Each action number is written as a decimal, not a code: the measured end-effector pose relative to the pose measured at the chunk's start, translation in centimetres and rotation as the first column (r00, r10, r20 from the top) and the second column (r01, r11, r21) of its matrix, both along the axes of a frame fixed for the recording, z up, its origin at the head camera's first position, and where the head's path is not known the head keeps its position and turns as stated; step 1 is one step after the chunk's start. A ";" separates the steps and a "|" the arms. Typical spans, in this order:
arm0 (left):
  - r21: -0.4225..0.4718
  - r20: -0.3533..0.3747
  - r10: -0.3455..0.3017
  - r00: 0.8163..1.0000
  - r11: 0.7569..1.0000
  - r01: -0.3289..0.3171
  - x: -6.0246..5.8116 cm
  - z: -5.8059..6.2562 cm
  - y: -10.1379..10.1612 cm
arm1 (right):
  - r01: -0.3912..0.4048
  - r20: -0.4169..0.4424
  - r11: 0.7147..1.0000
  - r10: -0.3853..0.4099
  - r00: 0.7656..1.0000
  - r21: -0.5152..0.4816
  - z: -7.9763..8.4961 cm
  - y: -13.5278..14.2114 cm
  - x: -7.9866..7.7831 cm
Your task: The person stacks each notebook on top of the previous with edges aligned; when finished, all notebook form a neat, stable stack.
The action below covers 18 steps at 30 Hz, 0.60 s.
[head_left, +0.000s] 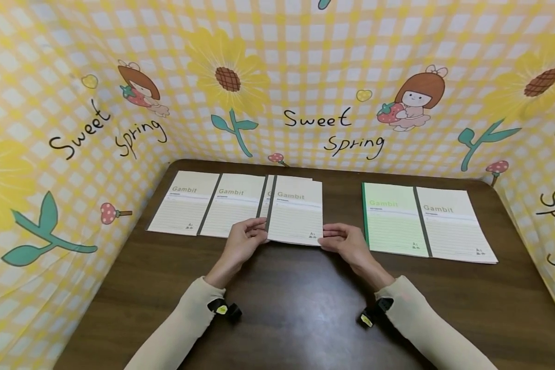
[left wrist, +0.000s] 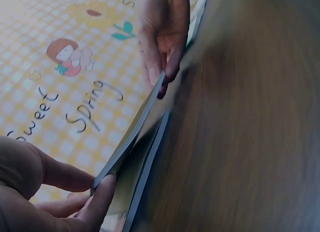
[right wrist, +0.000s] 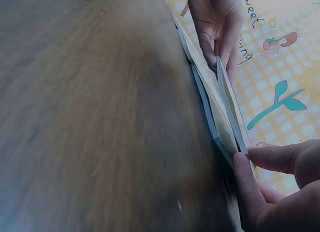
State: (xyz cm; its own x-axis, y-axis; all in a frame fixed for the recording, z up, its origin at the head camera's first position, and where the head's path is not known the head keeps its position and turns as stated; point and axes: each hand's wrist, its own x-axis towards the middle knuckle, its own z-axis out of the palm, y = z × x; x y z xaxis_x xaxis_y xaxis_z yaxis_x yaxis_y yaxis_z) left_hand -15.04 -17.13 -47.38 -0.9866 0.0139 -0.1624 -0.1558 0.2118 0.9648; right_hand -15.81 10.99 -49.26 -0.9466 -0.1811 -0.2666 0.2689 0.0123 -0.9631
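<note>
A cream notebook point(head_left: 297, 213) with a dark spine and "Gambit" on its cover is held near the table's middle. My left hand point(head_left: 246, 241) pinches its lower left corner; my right hand point(head_left: 350, 246) pinches the lower right corner. In the left wrist view the thumb and fingers of my left hand point(left wrist: 60, 187) grip the notebook's edge point(left wrist: 132, 129), lifted over another notebook point(left wrist: 147, 169). The right wrist view shows my right hand point(right wrist: 280, 187) pinching the other end. Underneath, a similar cream notebook point(head_left: 270, 183) is mostly hidden, with only a strip showing.
Two cream notebooks point(head_left: 185, 205) lie side by side at the left. At the right are a green notebook point(head_left: 390, 226) and a cream notebook point(head_left: 455, 221), edge to edge. A yellow checked cloth point(head_left: 305, 72) encloses the back and sides of the brown table point(head_left: 287, 303).
</note>
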 end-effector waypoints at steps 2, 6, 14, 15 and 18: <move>-0.069 -0.012 0.003 1.000 0.998 -0.004 -0.2 -0.1 -0.5 | 0.001 -0.004 1.000 -0.001 1.000 -0.001 -0.2 -0.6 -0.3; -0.215 -0.054 -0.003 0.999 0.977 -0.008 -0.8 -0.3 -1.2 | 0.006 -0.029 1.000 -0.005 1.000 0.025 -0.4 -1.5 -0.7; -0.357 -0.094 0.006 0.996 0.933 -0.039 -1.5 -0.7 -1.9 | 0.016 -0.168 0.957 0.034 0.985 0.290 -0.7 -2.6 -1.1; -0.368 -0.101 0.004 0.995 0.929 -0.041 -1.6 -0.7 -2.0 | 0.013 -0.186 0.948 0.048 0.981 0.317 -0.7 -2.7 -1.2; -0.399 -0.118 -0.003 0.993 0.916 -0.044 -1.6 -0.9 -2.1 | 0.009 -0.204 0.937 0.066 0.977 0.349 -0.6 -3.0 -1.3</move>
State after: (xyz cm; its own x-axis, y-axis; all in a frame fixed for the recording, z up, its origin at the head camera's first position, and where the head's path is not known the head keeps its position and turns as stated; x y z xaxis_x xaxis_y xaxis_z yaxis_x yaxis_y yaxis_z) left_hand -16.67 -19.27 -48.25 -0.9981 -0.0490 -0.0372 -0.0588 0.5819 0.8111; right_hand -17.09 8.03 -49.85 -0.9835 -0.1410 -0.1137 0.0562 0.3593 -0.9315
